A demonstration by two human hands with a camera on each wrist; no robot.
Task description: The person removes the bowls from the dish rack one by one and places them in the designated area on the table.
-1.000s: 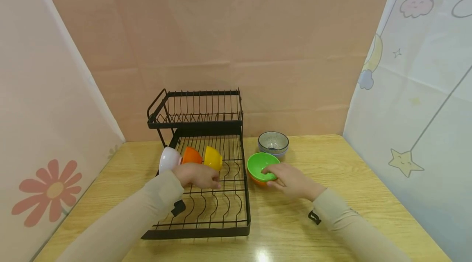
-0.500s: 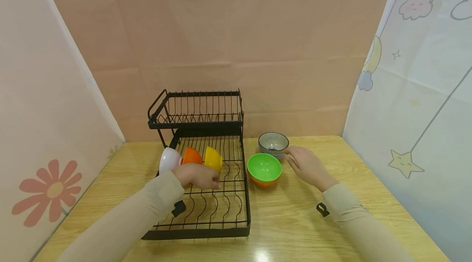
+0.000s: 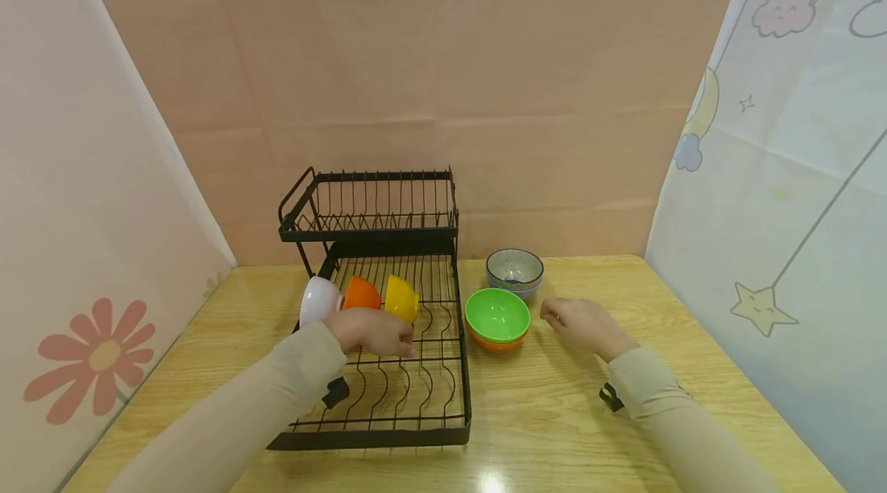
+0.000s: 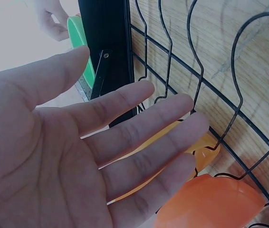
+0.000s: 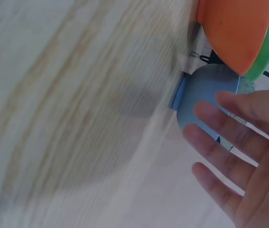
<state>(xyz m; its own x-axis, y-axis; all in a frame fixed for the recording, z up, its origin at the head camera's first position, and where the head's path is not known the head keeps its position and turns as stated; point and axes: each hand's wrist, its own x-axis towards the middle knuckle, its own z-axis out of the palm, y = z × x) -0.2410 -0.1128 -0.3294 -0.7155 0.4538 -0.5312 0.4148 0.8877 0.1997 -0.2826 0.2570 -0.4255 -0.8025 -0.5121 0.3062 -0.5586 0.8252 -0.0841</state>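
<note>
My left hand hovers over the lower tier of the black dish rack, fingers spread and holding nothing in the left wrist view. Beside it a white bowl, an orange bowl and a yellow bowl stand on edge among the wires. To the right of the rack, a green bowl sits nested in another orange bowl. My right hand is just right of that stack, empty, with loosely bent fingers. Behind it is a grey speckled bowl stacked in a blue one.
The rack's raised upper tier stands at the back left. A peach cloth wall closes the back, with patterned panels on both sides. Wooden table surface extends in front and to the right of the bowls.
My right hand has left the green bowl, moved right and back toward the grey bowl, then drawn slightly forward with its fingers more bent. The left hand and bowls have stayed put.
</note>
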